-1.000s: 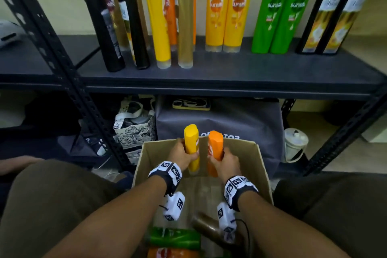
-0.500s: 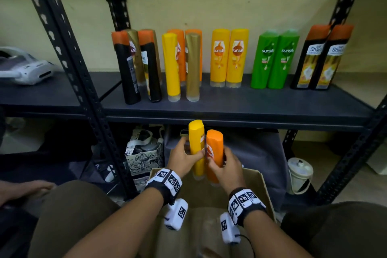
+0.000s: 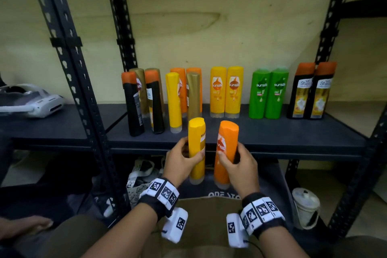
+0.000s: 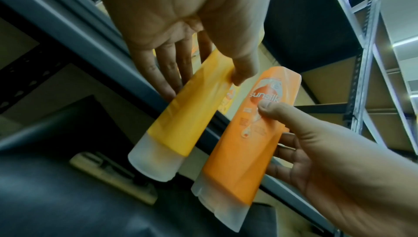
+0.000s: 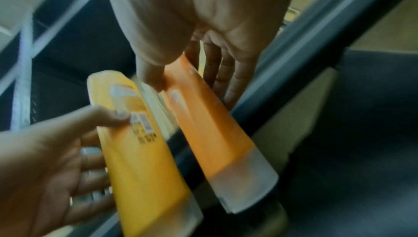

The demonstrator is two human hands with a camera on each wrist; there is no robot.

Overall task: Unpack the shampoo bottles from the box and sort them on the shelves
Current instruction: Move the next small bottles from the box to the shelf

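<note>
I'm now lifting both bottles clear of the box toward the shelf [image 3: 272, 132]: left hand [image 3: 182, 161] gripping yellow bottle [image 3: 196, 144], right hand [image 3: 240, 165] gripping orange bottle [image 3: 226, 153]; placing comes next.

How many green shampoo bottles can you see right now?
2. Both stand upright side by side on the shelf, right of the yellow pair: one green bottle, and its twin. Others may remain in the box, out of view.
</note>
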